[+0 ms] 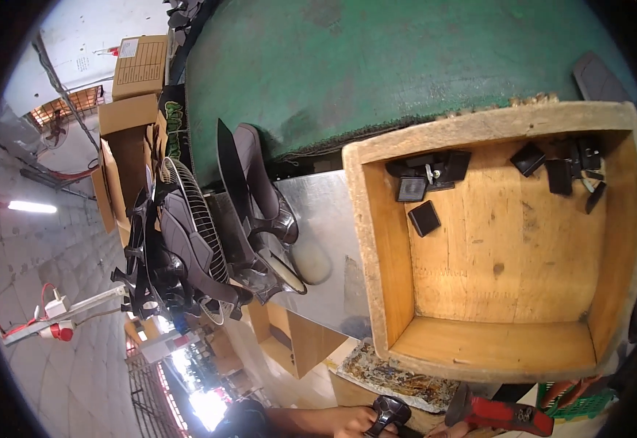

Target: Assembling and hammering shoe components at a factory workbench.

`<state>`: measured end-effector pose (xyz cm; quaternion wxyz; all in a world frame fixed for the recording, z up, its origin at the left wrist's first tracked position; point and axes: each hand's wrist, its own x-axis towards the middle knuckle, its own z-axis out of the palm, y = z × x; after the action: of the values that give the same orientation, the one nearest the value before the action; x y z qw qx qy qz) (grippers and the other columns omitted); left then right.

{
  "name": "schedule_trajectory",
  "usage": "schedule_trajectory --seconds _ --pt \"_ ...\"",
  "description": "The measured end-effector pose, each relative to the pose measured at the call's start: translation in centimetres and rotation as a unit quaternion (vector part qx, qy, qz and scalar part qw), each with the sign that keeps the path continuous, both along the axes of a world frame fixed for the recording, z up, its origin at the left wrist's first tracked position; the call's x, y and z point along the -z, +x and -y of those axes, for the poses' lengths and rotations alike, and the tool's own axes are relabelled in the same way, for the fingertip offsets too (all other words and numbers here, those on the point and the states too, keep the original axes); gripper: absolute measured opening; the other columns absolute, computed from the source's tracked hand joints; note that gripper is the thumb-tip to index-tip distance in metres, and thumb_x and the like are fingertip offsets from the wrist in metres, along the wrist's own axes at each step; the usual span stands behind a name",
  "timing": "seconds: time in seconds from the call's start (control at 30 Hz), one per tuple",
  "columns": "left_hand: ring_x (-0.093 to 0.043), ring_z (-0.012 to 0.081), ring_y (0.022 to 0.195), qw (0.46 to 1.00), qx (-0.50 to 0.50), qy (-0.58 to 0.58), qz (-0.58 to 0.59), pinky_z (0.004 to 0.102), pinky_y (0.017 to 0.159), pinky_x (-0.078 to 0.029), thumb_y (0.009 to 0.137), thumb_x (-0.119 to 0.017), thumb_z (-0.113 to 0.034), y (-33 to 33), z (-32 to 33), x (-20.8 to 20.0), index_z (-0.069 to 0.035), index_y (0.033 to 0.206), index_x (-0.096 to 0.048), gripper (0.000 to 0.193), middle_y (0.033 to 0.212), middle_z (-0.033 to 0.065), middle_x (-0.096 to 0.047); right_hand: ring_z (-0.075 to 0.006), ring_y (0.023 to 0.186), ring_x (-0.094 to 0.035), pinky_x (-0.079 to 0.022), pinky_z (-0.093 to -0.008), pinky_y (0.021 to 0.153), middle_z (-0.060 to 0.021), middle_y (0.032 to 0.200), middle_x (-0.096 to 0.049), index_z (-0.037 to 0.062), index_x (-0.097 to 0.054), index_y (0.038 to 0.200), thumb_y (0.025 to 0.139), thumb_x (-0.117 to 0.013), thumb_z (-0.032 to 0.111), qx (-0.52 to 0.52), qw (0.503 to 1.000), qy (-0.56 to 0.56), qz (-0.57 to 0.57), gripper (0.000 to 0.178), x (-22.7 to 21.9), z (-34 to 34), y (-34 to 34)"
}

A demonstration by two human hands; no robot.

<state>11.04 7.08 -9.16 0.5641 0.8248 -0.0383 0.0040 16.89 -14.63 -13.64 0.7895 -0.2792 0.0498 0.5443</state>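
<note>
We've a green counter [406, 58] at the top, w/ a wood tray [362, 219] by its front edge, R side. Metal plate [329, 226] is L of the tray, 2 grey shoes [256, 168] at the plate's L edge. Below the tray's near L corner: crusted slab [398, 379]; R of it, a red tool [508, 417]. Our L hand [355, 422], just below the slab, has its grip clamped on a shiny blk piece [391, 410]. Our R hand [451, 431], nr the red tool, is mostly cut off; can't tell its grip. Small blk blocks [426, 218] lie in the tray's far corners.
</note>
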Motion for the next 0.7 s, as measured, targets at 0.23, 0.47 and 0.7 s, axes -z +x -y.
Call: schedule_trajectory --seconds 0.23,0.47,0.7 --pt "-0.066 0.0220 0.064 0.999 -0.007 0.001 0.054 0.0311 0.059 -0.051 0.085 -0.061 -0.001 0.5 1.3 0.0 0.004 0.088 -0.071 0.011 0.074 0.0105 -0.067 -0.0089 0.044 -0.049 -0.041 -0.0251 0.041 -0.0146 0.081 -0.067 -0.0053 -0.064 0.106 0.099 -0.057 0.012 0.048 0.994 -0.091 0.023 0.020 -1.2 -0.7 1.3" --pt "-0.069 0.0239 0.067 0.992 -0.043 -0.027 -0.114 0.0335 0.060 -0.054 0.094 -0.059 -0.011 -1.1 1.3 -3.2 0.001 0.092 -0.073 0.018 0.078 0.0138 -0.070 -0.0083 0.045 -0.047 -0.039 -0.0231 0.042 -0.0095 0.080 -0.064 -0.0040 -0.060 0.107 0.096 -0.061 0.006 0.006 0.988 -0.151 0.010 0.015 -3.2 -3.1 2.1" --pt "-0.072 0.0240 0.074 0.954 0.295 -0.007 -0.062 0.0329 0.064 -0.056 0.093 -0.065 -0.023 3.6 -2.2 -6.8 -0.009 0.110 -0.072 0.023 0.092 0.0156 -0.073 -0.0088 0.046 -0.048 -0.044 -0.0243 0.045 -0.0134 0.074 -0.064 -0.0078 -0.060 0.100 0.099 -0.059 0.014 0.077 0.939 -0.231 0.243 0.022 -3.9 -3.6 1.0"
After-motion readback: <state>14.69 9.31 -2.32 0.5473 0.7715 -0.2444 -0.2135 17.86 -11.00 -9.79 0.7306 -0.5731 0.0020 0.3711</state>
